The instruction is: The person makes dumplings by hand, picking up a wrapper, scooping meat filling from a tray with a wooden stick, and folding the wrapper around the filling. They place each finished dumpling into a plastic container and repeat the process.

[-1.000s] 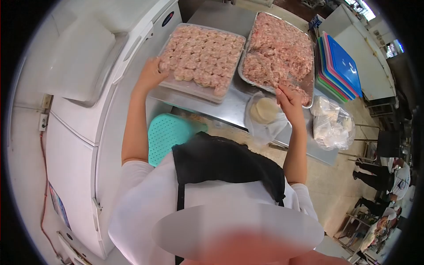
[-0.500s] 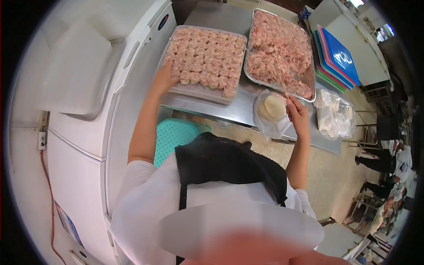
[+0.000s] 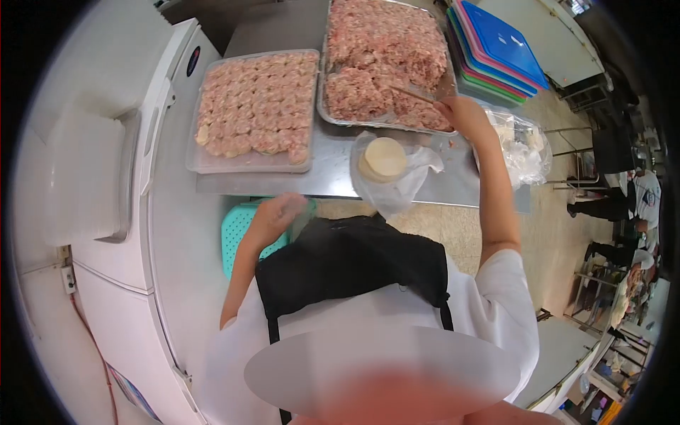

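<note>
My right hand (image 3: 460,117) grips a thin wooden stick (image 3: 412,93), its far end in the ground meat (image 3: 386,42) that fills a large metal tray (image 3: 397,127). My left hand (image 3: 282,216), smeared by motion, is in front of the table edge, over a teal perforated basket (image 3: 237,237). Beyond it, a clear plastic container (image 3: 248,168) carries close rows of meat-topped dumplings (image 3: 258,99). Between container and my right arm, a stack of round pale dough wrappers (image 3: 384,156) lies on an opened plastic bag (image 3: 393,202).
A stack of coloured plastic lids (image 3: 503,35) stands right of the meat tray. Another clear bag (image 3: 523,145) with pale contents lies at the right end of the metal table (image 3: 333,170). A white fridge (image 3: 117,248) borders my left. Other people (image 3: 641,202) stand far right.
My left hand has left the dumpling container and come back toward my body. My right hand has moved farther out to the meat tray with the stick. The view has shifted.
</note>
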`<act>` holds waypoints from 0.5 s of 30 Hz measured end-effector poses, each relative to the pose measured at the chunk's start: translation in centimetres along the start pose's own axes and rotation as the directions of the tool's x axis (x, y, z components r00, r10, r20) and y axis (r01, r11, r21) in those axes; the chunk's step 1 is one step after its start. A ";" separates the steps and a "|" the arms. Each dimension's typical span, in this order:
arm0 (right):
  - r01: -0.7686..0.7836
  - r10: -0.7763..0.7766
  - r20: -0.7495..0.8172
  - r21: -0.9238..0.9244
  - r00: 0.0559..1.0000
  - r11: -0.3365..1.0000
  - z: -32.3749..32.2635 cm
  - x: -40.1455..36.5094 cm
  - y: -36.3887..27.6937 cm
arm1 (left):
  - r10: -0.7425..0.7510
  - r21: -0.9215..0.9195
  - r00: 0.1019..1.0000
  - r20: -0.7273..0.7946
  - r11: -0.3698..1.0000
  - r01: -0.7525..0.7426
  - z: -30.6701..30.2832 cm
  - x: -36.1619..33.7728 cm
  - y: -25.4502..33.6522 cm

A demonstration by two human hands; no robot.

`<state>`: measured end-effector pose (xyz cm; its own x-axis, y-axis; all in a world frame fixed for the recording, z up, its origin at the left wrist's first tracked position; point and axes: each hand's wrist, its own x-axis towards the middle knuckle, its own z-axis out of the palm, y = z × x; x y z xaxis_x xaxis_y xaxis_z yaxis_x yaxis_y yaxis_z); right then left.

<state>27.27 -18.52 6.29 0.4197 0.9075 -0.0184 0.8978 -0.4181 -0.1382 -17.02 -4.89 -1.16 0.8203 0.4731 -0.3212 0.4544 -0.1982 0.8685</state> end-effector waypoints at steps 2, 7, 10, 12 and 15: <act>0.015 -0.016 -0.014 -0.111 1.000 0.994 -1.1 1.4 1.9 | -0.048 0.067 0.998 0.033 0.997 0.046 2.1 0.8 -2.9; 0.116 -0.105 0.053 -0.314 0.993 0.942 -1.2 5.2 4.6 | -0.198 0.277 0.980 -0.036 0.940 0.200 8.2 3.4 -8.6; 0.400 -0.454 -0.088 -0.344 0.887 0.849 4.1 4.2 4.0 | -0.407 0.251 0.892 0.198 0.901 0.355 11.6 3.9 -5.6; 0.436 -0.456 0.020 -0.328 0.890 0.838 2.3 2.1 1.7 | -0.375 0.145 0.871 0.319 0.927 0.346 13.8 3.8 -6.8; 0.393 -0.385 0.092 -0.330 0.918 0.858 -2.1 2.7 2.6 | -0.574 0.156 0.811 0.110 0.816 0.557 14.5 3.0 3.8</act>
<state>30.98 -17.26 7.95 0.0277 0.9981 -0.0551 0.9794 -0.0161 0.2012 -7.82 -16.65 -4.30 0.4426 0.4028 -0.8011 0.8816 -0.0323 0.4709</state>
